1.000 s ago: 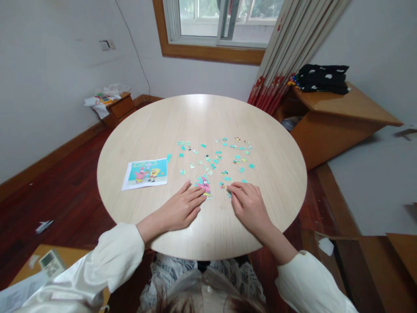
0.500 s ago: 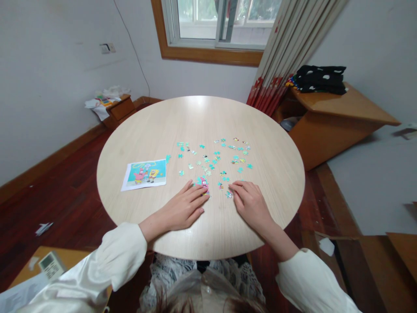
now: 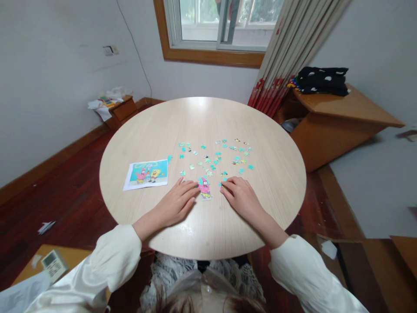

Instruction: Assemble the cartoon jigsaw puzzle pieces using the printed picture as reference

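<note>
On the round table, a partly joined jigsaw section (image 3: 205, 190) shows a pink starfish figure. My left hand (image 3: 177, 202) lies flat just left of it, fingers stretched out, fingertips at its edge. To the right of the section, my right hand (image 3: 244, 198) has thumb and fingers drawn together on a small puzzle piece (image 3: 221, 185), mostly covered by the fingertips. Loose turquoise puzzle pieces (image 3: 213, 167) are scattered beyond both hands. A printed reference picture (image 3: 145, 174) with cartoon figures lies to the left.
The pale round table (image 3: 156, 126) stands below a window (image 3: 202, 26). At the right back, a wooden cabinet (image 3: 345, 130) carries dark patterned cloth (image 3: 322, 80). A grey remote-like device (image 3: 53, 265) rests on a surface at the lower left.
My left hand has slid left, uncovering the starfish section. My right hand has moved slightly left, onto a small piece closer to the section.
</note>
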The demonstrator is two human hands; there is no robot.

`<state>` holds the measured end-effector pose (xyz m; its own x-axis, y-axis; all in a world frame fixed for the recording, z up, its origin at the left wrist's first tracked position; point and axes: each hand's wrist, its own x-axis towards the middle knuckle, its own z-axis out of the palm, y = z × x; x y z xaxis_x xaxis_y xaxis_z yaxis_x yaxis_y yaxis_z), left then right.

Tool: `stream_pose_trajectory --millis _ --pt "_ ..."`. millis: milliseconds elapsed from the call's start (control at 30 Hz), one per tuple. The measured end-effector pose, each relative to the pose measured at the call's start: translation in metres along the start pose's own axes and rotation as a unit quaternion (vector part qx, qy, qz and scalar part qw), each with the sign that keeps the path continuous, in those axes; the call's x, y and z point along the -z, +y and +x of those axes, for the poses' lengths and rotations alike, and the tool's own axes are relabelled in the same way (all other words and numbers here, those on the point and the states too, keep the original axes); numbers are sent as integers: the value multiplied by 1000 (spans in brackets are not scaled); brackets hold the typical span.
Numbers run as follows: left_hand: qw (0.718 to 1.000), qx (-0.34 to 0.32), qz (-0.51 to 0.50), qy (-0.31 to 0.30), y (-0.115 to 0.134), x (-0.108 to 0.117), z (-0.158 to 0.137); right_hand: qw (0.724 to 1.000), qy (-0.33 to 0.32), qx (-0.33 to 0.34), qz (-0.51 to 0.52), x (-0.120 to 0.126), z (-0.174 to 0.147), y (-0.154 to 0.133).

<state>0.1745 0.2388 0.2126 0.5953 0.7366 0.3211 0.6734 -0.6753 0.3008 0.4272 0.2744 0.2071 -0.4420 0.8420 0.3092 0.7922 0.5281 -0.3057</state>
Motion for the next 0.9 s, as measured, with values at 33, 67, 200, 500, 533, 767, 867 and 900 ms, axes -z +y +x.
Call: stream_pose_trajectory --millis 33,67,200,500,533,767,867,900 --pt "1000 2 -2 9 -2 0 -2 1000 -2 0 2 0 1 0" --pt "1000 1 -3 18 -4 1 -3 1000 -4 0 4 0 2 1" --pt "999 -10 -9 49 -7 1 -6 1000 -25 -2 18 2 6 3" --pt "994 -9 -42 100 -1 1 0 989 -44 -69 124 9 8 -11" --pt "993 -1 -54 103 1 2 1 986 -41 -76 144 10 7 -13" --pt "968 112 -190 116 16 4 18 893 -20 -144 427 11 8 -29" --pt "938 164 -281 122 23 2 28 841 -29 -163 515 7 12 -36" --pt "927 174 -309 121 24 1 30 828 -34 -167 534 5 13 -39"
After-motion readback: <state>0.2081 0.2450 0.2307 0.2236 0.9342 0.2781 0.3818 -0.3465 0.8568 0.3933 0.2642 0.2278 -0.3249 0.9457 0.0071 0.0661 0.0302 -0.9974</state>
